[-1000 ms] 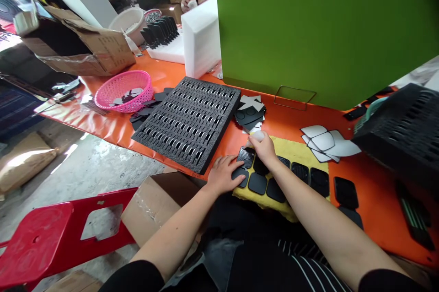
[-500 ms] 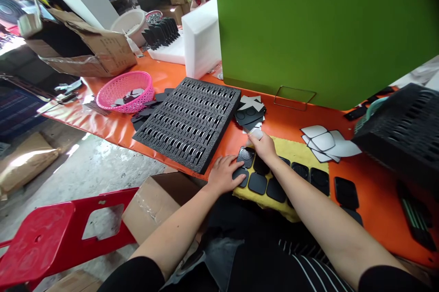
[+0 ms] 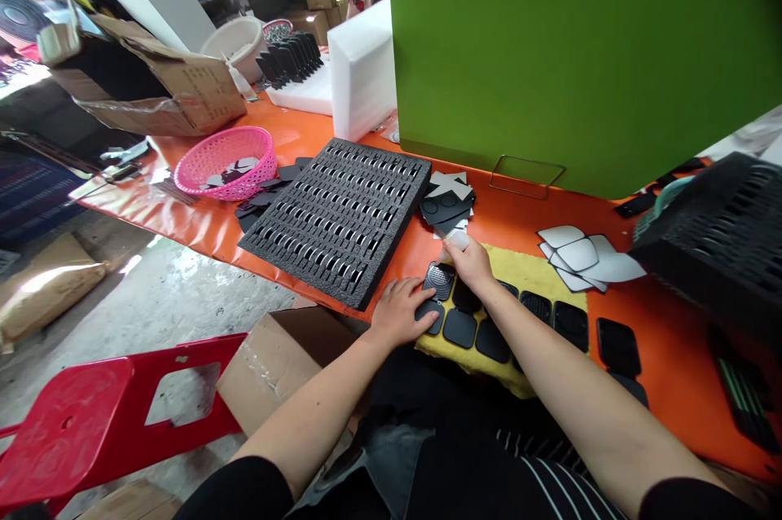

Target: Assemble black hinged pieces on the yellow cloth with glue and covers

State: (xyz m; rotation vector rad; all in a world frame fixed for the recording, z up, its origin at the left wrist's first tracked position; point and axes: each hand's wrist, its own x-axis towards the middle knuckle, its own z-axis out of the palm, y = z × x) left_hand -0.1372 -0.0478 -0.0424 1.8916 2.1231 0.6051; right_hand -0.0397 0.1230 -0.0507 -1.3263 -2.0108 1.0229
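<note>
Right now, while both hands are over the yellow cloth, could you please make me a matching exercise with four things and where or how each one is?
1. Left hand
2. Right hand
3. Pink basket
4. Red stool

A. On the orange table, left of the slotted foam tray
B. Gripping a small white object
C. At the picture's lower left
D. Fingers spread, touching a black panel

Pairs: 1-D, 2-B, 3-A, 4-C

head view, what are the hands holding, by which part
The right hand grips a small whitish object; the gripped part is hidden. The left hand merely rests on a black panel.
</note>
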